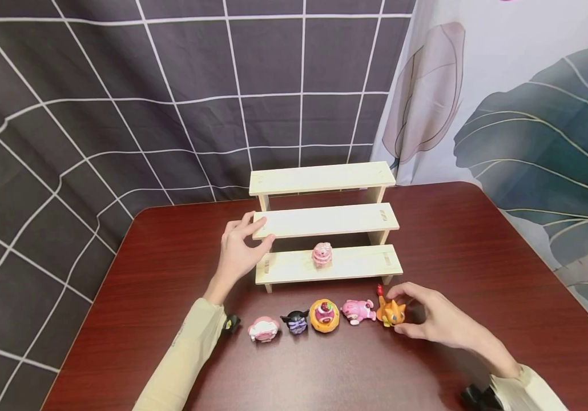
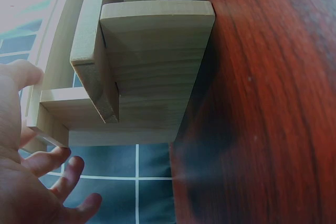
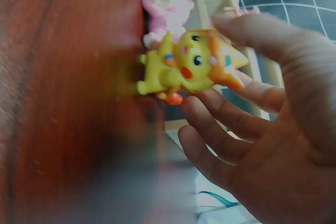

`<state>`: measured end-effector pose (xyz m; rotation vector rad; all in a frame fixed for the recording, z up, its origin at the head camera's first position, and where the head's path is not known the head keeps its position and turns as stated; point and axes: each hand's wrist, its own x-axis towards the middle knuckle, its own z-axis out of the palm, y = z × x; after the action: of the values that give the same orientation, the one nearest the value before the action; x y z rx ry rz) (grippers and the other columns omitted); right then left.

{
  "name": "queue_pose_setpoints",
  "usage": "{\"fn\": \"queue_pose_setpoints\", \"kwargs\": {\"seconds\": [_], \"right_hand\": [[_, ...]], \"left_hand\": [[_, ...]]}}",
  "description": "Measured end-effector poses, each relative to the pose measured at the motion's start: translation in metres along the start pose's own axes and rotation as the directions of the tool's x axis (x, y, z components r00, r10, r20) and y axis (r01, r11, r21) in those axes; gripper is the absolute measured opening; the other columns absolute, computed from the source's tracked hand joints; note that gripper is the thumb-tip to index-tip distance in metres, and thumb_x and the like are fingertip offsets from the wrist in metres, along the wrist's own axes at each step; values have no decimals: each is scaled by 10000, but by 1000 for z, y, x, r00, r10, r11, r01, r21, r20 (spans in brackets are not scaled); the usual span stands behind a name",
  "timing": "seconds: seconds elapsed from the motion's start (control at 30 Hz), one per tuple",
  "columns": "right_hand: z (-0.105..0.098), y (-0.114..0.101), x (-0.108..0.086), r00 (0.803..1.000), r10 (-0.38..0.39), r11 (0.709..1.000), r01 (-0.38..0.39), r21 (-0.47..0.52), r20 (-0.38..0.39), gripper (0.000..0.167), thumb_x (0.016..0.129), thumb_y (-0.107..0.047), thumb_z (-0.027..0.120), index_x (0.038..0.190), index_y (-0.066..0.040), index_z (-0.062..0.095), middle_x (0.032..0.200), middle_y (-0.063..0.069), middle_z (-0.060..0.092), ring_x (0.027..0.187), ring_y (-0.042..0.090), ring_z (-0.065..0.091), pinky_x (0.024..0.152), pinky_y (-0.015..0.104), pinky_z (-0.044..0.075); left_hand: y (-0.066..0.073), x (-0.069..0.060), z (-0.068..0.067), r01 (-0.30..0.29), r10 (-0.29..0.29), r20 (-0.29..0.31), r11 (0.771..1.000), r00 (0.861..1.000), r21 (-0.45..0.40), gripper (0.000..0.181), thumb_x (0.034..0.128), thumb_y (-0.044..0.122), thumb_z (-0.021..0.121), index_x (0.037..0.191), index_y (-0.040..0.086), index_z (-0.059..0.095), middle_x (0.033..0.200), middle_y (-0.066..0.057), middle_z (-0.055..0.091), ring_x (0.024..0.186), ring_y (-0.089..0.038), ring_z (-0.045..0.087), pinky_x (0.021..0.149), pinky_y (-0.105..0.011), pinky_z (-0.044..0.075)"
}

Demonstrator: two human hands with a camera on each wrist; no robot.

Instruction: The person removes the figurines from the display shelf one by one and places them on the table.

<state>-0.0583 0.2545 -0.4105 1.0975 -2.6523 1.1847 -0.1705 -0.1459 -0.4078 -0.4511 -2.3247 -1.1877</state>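
Note:
My left hand (image 1: 237, 248) holds the left end of the middle board of a three-tier wooden shelf (image 1: 325, 221). Its thumb (image 2: 26, 74) lies at the board's front edge, with the index finger on top. On the table, my right hand (image 1: 443, 317) pinches the orange hood of a small yellow figurine (image 3: 168, 69) between thumb and fingers. To its left lie a pink figurine (image 1: 358, 311), a round tart-like toy (image 1: 324, 315), a black-and-purple figurine (image 1: 296, 322) and a pink-and-white figurine (image 1: 264, 329). A pink toy (image 1: 322, 254) stands on the lowest board.
The shelf stands on a dark red wooden table (image 1: 181, 257). Behind is a dark grey curtain (image 1: 186, 68) with white grid lines, and a leaf-patterned light curtain (image 1: 530, 125) hangs at the right.

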Motion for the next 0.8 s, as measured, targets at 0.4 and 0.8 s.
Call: {"fn": "queue_pose_setpoints", "kwargs": {"seconds": [0.4, 0.8], "right_hand": [[-22, -11, 29, 994, -88, 994, 83, -76, -68, 468, 708, 33, 842, 1089, -152, 642, 976, -85, 651, 811, 135, 640, 737, 226, 522], [-15, -23, 89, 990, -69, 998, 67, -17, -119, 353, 797, 45, 782, 1102, -61, 640, 971, 39, 675, 837, 143, 673, 640, 331, 551]], "left_hand": [[0, 2, 0, -18, 18, -3, 1000, 1000, -3, 425, 800, 222, 826, 1190, 72, 746, 1339, -233, 591, 1056, -459, 529, 806, -502, 425], [-2, 0, 1, 0, 0, 2, 1000, 1000, 7, 443, 798, 250, 832, 1203, 92, 744, 1360, -212, 580, 1062, -378, 525, 816, -494, 431]]}}
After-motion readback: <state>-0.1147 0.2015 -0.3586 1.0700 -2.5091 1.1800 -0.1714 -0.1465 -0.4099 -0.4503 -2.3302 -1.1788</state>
